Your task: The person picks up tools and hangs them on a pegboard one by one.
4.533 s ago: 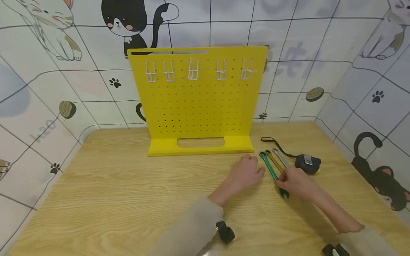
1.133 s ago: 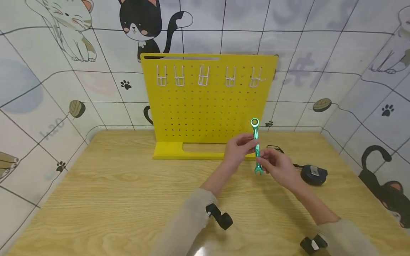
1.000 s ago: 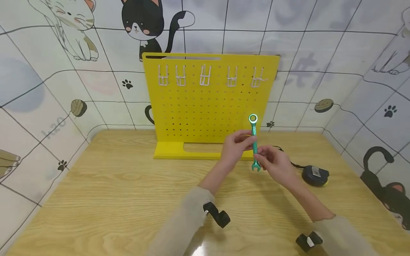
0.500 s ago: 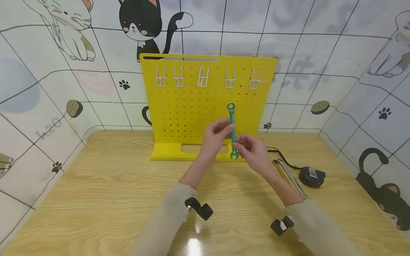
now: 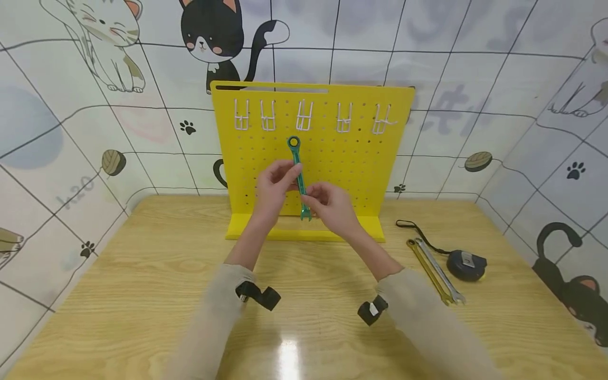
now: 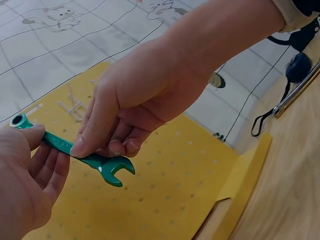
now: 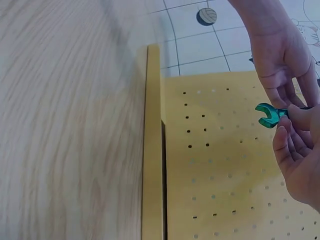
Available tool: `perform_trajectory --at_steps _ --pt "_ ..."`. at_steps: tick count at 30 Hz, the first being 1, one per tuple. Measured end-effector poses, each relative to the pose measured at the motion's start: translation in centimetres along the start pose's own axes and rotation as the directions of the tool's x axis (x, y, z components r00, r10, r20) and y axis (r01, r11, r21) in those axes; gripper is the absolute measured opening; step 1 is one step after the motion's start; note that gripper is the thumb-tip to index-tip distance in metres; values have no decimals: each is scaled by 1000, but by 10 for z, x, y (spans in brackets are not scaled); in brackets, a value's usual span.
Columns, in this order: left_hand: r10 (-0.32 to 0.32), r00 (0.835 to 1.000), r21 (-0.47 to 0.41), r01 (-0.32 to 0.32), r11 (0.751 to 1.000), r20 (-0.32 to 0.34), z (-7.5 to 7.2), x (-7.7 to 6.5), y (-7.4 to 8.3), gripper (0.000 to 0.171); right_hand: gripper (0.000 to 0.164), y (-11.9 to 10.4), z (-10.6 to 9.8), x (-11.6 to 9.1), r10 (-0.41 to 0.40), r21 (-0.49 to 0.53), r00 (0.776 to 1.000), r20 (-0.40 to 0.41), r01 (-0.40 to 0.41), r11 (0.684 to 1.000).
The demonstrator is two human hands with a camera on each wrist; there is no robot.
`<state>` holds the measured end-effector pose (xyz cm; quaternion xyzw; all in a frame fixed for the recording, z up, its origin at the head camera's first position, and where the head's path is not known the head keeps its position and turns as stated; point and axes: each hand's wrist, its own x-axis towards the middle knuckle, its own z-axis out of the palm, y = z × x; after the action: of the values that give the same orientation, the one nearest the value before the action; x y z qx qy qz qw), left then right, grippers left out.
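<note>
Moved: since half a second ago, your left hand (image 5: 275, 187), right hand (image 5: 332, 208) and the green wrench (image 5: 301, 183) have shifted leftward, from right of the middle of the yellow pegboard (image 5: 342, 169) to just left of it; the lower ends of the gold wrench (image 5: 429, 272) and silver wrench (image 5: 439, 270) have come into view.
Wall (image 5: 442, 177): white with printed cats (image 5: 212, 34), filling the top and both sides of the frame.
Bench (image 5: 157, 306): pale wood grain, across the bottom of the frame.
Yellow pegboard: upright on the bench, upper centre of the frame.
Sleeves (image 5: 206, 316): yours, beige, reaching in from the lower edge, a black device (image 5: 258, 295) on each.
Left hand: you pinch the green wrench high on its shaft, thumb in front.
Right hand: you pinch the same shaft lower down, near the forked end.
Tape measure (image 5: 467, 265): dark, lower right of the frame, its strap (image 5: 424, 238) running toward the upper left.
Green wrench: frame centre, before the pegboard, ring end up, tilted slightly left.
Gold wrench and silver wrench: side by side on the bench, left of the tape measure.
Hooks (image 5: 304, 117): five, white wire, in a row high on the pegboard.
</note>
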<state>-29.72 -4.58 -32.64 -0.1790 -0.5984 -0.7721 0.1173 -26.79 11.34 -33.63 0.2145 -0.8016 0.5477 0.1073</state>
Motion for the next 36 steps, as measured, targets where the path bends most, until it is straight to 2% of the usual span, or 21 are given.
perform_trajectory --at_steps 6,11,16,20,27,36 --pt "43 997 35 -41 999 -70 -26 7 11 18 15 -11 23 19 5 20 1000 20 -5 1000" --pt "77 986 72 -66 995 -151 -45 11 22 22 15 -24 41 36 25 48 998 56 -28 998" --pt "98 977 116 -77 990 -191 -60 17 30 24 15 -34 56 50 44 55 996 74 -48 997" --pt "78 976 151 -48 987 -201 -68 22 36 27 17 -37 64 60 55 88 994 94 -64 994" --pt "-2 976 177 42 983 -219 -78 29 41 29 17 -36 73 70 76 129 989 124 -92 987" --pt "-46 975 203 91 975 -215 -89 37 40 27 19 -34 83 79 129 143 984 123 -146 979"
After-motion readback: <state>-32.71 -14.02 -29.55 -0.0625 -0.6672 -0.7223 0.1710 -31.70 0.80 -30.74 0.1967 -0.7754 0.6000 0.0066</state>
